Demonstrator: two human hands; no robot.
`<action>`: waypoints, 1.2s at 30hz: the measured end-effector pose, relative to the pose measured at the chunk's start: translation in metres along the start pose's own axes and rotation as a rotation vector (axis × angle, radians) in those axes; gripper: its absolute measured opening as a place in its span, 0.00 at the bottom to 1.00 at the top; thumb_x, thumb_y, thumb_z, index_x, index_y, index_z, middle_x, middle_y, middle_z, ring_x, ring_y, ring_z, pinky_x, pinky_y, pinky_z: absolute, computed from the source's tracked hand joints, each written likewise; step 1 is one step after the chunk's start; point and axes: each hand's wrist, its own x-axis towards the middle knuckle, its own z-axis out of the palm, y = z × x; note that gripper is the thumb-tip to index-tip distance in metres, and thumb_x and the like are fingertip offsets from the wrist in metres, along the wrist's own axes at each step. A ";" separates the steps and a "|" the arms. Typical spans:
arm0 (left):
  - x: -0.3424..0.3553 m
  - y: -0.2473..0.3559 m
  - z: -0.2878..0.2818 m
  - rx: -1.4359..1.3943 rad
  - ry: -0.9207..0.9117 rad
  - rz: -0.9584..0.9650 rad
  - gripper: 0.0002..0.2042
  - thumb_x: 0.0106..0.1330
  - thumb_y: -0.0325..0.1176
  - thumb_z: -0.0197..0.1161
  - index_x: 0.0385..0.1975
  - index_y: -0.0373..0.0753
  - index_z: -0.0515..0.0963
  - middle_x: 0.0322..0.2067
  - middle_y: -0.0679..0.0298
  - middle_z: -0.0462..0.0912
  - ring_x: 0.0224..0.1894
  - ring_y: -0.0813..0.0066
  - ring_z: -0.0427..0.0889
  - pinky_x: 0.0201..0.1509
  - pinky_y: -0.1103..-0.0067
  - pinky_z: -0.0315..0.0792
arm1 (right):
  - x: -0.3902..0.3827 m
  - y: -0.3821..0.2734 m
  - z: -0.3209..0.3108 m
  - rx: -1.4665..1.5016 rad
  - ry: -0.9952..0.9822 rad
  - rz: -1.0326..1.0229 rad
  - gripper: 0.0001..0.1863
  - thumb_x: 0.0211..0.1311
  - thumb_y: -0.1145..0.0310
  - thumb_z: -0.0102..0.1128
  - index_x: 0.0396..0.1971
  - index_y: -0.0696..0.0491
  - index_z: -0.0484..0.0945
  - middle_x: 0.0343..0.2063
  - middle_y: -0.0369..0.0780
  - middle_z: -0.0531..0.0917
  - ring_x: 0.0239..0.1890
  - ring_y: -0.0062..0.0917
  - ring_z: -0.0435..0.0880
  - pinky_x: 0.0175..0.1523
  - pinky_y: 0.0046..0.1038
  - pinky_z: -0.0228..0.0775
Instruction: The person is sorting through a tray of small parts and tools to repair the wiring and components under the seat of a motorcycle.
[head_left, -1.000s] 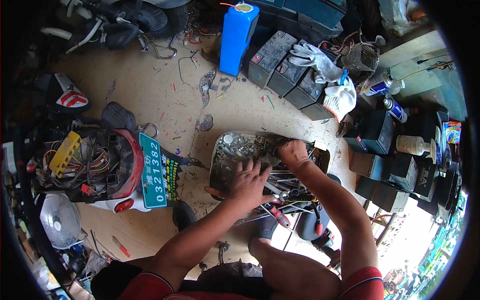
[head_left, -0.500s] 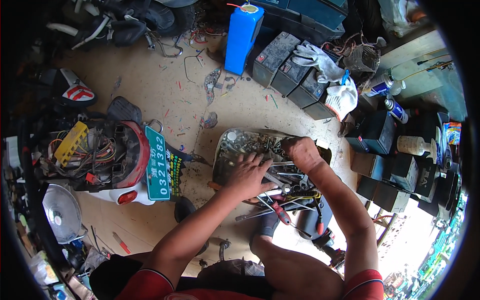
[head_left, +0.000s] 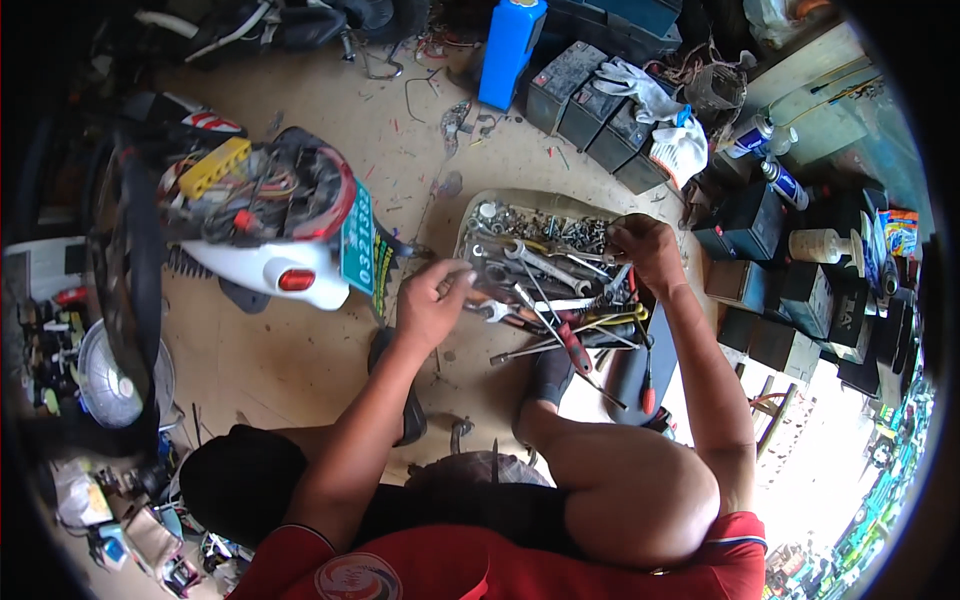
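Note:
A shallow metal tray (head_left: 465,225) on the floor in front of me is heaped with bolts (head_left: 560,225), wrenches (head_left: 535,270) and screwdrivers, one red-handled screwdriver (head_left: 575,350) lying across its near edge. My left hand (head_left: 435,300) is raised just left of the tray, its fingers loosely bent and apart, with nothing visible in them. My right hand (head_left: 645,250) is at the tray’s far right corner, thumb and fingers pinched together; whatever they hold is too small to make out.
To the left stands an opened scooter tail (head_left: 260,260) with exposed wiring and a fan (head_left: 110,375) below it. Black batteries (head_left: 590,115), grey gloves (head_left: 640,95) and a blue battery pack (head_left: 510,55) lie beyond the tray. More batteries (head_left: 750,220) and spray cans (head_left: 785,185) crowd the right.
My left hand has lifted off the tools and moved left. My right hand has risen to the tray’s corner. The view has shifted, so the room and tray appear higher.

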 end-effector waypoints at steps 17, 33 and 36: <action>-0.208 -0.259 0.016 -0.014 -0.003 -0.809 0.13 0.56 0.34 0.70 0.39 0.36 0.88 0.35 0.50 0.90 0.39 0.53 0.90 0.45 0.69 0.79 | -0.213 -0.231 -0.007 0.100 -0.035 -0.300 0.11 0.72 0.65 0.65 0.47 0.54 0.83 0.40 0.35 0.89 0.37 0.15 0.87 0.38 0.14 0.77; -0.164 -0.200 0.084 0.579 -0.562 -0.971 0.16 0.65 0.43 0.65 0.40 0.35 0.87 0.40 0.56 0.91 0.45 0.66 0.90 0.50 0.76 0.81 | -0.271 -0.197 0.139 0.128 -0.064 -0.122 0.07 0.68 0.71 0.70 0.40 0.59 0.85 0.30 0.36 0.88 0.30 0.15 0.86 0.35 0.18 0.77; -0.194 -0.291 0.023 1.077 -0.350 -0.768 0.16 0.68 0.42 0.62 0.39 0.35 0.87 0.34 0.60 0.92 0.41 0.66 0.91 0.49 0.75 0.81 | -0.256 -0.221 0.189 0.176 -0.215 -0.187 0.07 0.68 0.71 0.70 0.40 0.59 0.86 0.30 0.36 0.88 0.31 0.15 0.86 0.35 0.18 0.77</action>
